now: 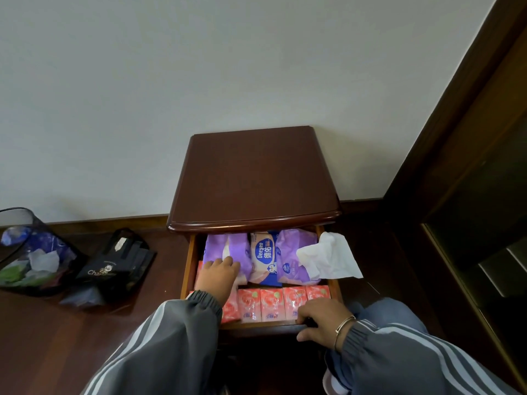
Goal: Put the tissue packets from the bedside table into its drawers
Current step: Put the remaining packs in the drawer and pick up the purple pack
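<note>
Far left on floor: black mesh bin (25, 252), black paper bag (114, 263), both well apart from work. Dark brown wooden bedside table (256, 172): pulled-out top drawer (187, 263) holds all visible packets. Left hand (219, 276), fingers flat, presses soft purple plastic tissue packet (228, 248) at back-left, likely tamping for clearance. Blue-and-white wipes packet (265, 258) beside; small pink tissue packets (271, 305) fill front row. Right hand (319, 317) curls over drawer front, steadying. Loose white tissue (328, 258) drapes over right rim, may snag

Counter (253, 172): dark wood, drawer (256, 326) open.
Drawer: purple packets (288, 252) behind, pink packets (271, 305) in front.
Floor (42, 337): bin (25, 252), black bag (119, 266).
</note>
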